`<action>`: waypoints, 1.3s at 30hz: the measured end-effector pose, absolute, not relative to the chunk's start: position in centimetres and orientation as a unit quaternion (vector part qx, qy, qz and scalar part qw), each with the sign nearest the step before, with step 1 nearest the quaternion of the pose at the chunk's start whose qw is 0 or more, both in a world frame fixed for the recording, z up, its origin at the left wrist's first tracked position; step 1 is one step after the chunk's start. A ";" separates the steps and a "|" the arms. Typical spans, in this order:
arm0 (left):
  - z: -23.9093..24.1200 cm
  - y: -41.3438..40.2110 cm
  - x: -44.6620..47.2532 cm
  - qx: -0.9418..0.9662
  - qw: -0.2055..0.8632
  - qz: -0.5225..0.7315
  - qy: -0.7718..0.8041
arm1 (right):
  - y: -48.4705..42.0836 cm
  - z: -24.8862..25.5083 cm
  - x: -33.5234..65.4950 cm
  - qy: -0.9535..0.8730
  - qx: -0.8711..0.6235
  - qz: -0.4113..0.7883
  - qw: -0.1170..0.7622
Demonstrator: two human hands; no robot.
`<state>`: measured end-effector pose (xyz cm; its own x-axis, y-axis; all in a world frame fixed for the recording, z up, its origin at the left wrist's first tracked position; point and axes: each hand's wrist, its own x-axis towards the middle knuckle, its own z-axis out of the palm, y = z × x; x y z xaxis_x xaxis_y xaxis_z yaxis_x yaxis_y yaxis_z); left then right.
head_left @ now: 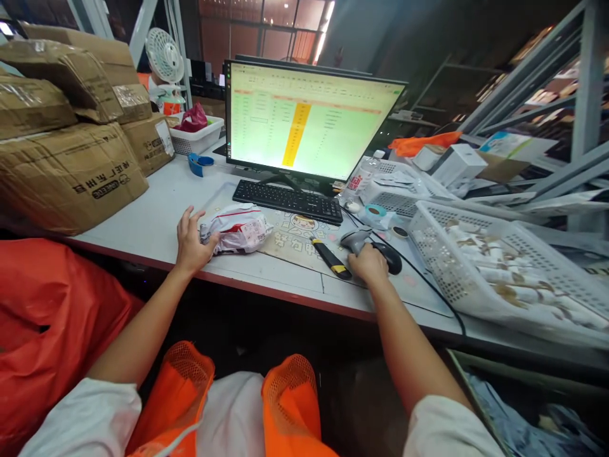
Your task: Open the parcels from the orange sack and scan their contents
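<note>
My left hand (194, 241) is at the left end of a white plastic parcel bag (240, 228). Its fingers are spread, and the thumb touches the bag's near side. The bag is crumpled, with red print and a pale label, and lies on the desk. My right hand (370, 263) is closed around a grey barcode scanner (356, 239), whose head points away from me. Just right of that hand sits a black mouse (389, 257). Between the bag and my right hand lies a black and yellow utility knife (332, 259).
A keyboard (288, 200) lies below a lit monitor (309, 120) showing a spreadsheet. Cardboard boxes (71, 178) are stacked at left. At right stand a white basket (438, 260) of small wrapped items and a plastic bottle (366, 174). A black cable (428, 282) crosses the desk's right side.
</note>
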<state>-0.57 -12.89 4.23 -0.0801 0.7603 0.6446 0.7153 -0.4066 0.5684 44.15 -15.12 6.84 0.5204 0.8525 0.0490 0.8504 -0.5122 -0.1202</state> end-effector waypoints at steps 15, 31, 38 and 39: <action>4.3 -3.7 -0.4 0.835 0.248 0.253 0.422 | -20.4 15.7 42.8 -0.615 -0.771 -0.031 0.159; 4.0 -11.8 8.8 0.857 0.066 0.222 0.461 | -20.5 19.4 39.6 -0.743 -0.635 0.138 0.162; 3.1 -13.3 8.3 0.877 0.018 0.162 0.452 | -19.9 19.6 39.0 -0.763 -0.607 0.181 0.132; 3.1 -13.4 8.2 0.880 0.015 0.158 0.448 | -19.8 19.9 38.8 -0.764 -0.603 0.189 0.128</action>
